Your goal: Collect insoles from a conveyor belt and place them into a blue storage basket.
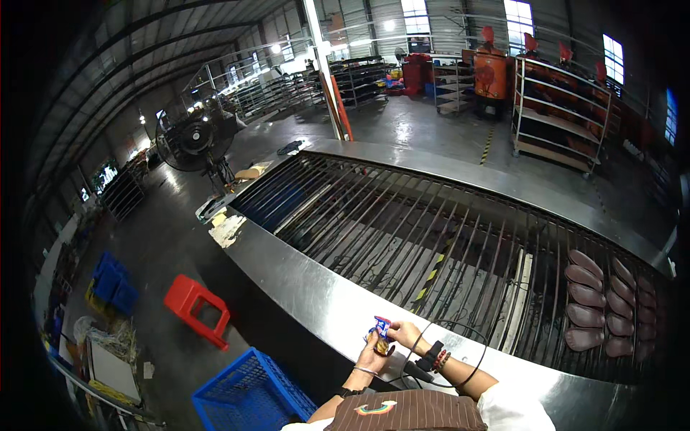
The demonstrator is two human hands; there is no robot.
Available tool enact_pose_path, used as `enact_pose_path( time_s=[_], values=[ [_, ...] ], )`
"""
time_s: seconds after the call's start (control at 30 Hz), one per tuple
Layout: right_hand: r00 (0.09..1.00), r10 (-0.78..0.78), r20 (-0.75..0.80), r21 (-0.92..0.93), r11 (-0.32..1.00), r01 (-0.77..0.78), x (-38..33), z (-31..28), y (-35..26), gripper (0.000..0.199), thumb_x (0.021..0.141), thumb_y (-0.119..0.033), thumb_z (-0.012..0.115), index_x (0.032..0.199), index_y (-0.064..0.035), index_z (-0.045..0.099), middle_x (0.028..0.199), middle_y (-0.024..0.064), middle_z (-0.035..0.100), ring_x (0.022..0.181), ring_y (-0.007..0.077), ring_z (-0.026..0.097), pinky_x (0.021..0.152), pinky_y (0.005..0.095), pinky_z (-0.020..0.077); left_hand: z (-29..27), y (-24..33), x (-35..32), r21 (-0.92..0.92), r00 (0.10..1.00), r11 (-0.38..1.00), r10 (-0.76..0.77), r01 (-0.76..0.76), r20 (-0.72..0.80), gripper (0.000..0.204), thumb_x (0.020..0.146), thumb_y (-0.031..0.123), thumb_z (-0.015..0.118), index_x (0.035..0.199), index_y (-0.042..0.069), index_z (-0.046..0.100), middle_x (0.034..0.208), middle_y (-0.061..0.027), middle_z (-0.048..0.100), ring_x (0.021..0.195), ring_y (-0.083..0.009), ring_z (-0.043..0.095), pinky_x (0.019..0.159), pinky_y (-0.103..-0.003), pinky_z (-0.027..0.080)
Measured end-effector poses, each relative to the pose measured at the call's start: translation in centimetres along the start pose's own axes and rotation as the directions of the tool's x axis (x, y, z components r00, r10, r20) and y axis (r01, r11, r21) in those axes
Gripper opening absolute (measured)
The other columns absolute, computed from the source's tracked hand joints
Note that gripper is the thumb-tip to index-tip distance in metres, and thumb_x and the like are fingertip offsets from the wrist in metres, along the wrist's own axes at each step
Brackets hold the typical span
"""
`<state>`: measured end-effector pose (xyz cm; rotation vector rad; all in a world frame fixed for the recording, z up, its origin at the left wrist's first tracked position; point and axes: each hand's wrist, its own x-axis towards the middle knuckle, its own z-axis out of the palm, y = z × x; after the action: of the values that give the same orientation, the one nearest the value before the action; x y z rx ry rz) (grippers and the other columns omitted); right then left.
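Small blue packet (383, 325) between left hand (371, 356) and right hand (407, 335), over near steel border of bench (302, 280).
Packet red at far end; long axis seems to run roughly away from the person; left hand curled around its near, lower part, gripping from left and below; right hand comes in from the right, fingertips bunched at the packet's right side, pinching or just touching, cannot tell; left hand covers more of it; yellowish-brown patch at its lower part, contents or print unclear; black cable (485, 345) loops by right wrist; brown sole-shaped pieces (585, 297) well apart to the right; blue crate (284, 384) and red stool (185, 293) off left.
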<state>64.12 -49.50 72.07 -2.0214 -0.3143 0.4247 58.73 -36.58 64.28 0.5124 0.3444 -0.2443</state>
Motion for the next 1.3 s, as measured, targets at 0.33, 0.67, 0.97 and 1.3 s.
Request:
enact_pose_path(
  time_s=[0.33,0.67,0.97,1.3],
  values=[
    [0.986,0.028,0.163,0.095,0.995,-0.044,2.1,-0.1,2.7,0.022,0.075,-0.018,0.062,0.081,0.0036,0.062,0.072,0.0084,0.063,0.066,0.0127,0.061,0.062,0.0256,0.0501,-0.4,0.0,1.1,-0.022,0.998,0.998,-0.05,0.051,0.04,0.028,0.083,0.033,0.053,0.107,0.02,0.049,0.105,-0.0008,0.054,0.099,-0.0189,0.048,0.084,-0.044,0.034],
    [0.982,0.06,0.179,-0.02,0.998,-0.057,1.8,-0.6,0.8,0.025,0.073,-0.022,0.064,0.084,-0.0003,0.065,0.071,0.0066,0.065,0.065,0.0117,0.063,0.059,0.0228,0.0483,-3.0,0.1,2.6,-0.085,0.99,0.988,-0.122,0.128,0.063,0.027,0.085,0.025,0.051,0.111,0.017,0.046,0.103,-0.0041,0.055,0.095,-0.0214,0.052,0.085,-0.049,0.039],
    [0.983,0.034,0.181,0.021,0.999,-0.039,2.6,0.6,3.2,0.026,0.077,-0.018,0.062,0.084,0.0069,0.062,0.071,0.008,0.063,0.065,0.0123,0.061,0.059,0.0235,0.0496,-2.2,-0.3,1.3,-0.095,0.99,0.987,-0.121,0.127,0.067,0.027,0.085,0.027,0.051,0.11,0.019,0.046,0.1,-0.0012,0.055,0.096,-0.0182,0.051,0.083,-0.047,0.039],
    [0.996,-0.082,-0.02,-0.145,0.986,0.078,1.3,-0.3,-0.5,0.038,0.076,-0.039,0.057,0.082,-0.0035,0.066,0.07,0.0111,0.064,0.067,0.018,0.063,0.061,0.0279,0.0468,-0.1,1.2,0.9,-0.187,0.998,0.982,0.02,-0.009,0.058,0.029,0.086,0.034,0.048,0.11,0.018,0.049,0.103,0.0002,0.056,0.092,-0.0163,0.053,0.075,-0.042,0.042]
  ],
)
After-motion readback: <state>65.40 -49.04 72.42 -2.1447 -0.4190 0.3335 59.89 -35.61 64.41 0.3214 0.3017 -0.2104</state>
